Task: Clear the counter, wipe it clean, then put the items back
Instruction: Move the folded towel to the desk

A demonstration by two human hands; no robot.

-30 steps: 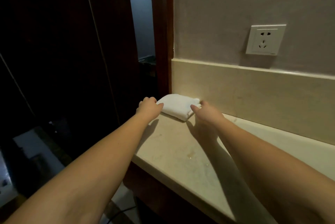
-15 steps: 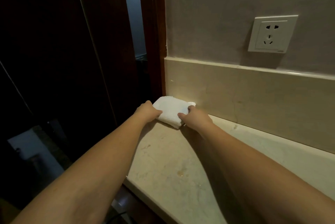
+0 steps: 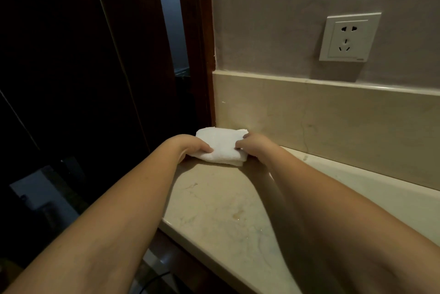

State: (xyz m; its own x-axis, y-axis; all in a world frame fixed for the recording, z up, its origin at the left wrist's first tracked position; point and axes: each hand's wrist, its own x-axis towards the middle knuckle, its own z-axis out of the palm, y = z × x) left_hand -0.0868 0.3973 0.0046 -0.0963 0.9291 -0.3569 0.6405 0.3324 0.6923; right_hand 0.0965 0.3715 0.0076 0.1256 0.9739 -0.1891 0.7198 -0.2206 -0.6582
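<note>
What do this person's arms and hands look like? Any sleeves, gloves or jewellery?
Both arms are bare along all of their visible length: no sleeves show in the head view. The left hand and the right hand wear no gloves. No watch, bracelet or ring is visible on the wrists or on the parts of the fingers that show, though the dim light and the curled fingers hide some of them.

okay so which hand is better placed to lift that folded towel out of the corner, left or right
Slightly the left, as a judgement. The left hand grips the folded towel at the counter's open edge, free to lift clear. The right hand also grips it but sits by the backsplash, with less room.
</note>
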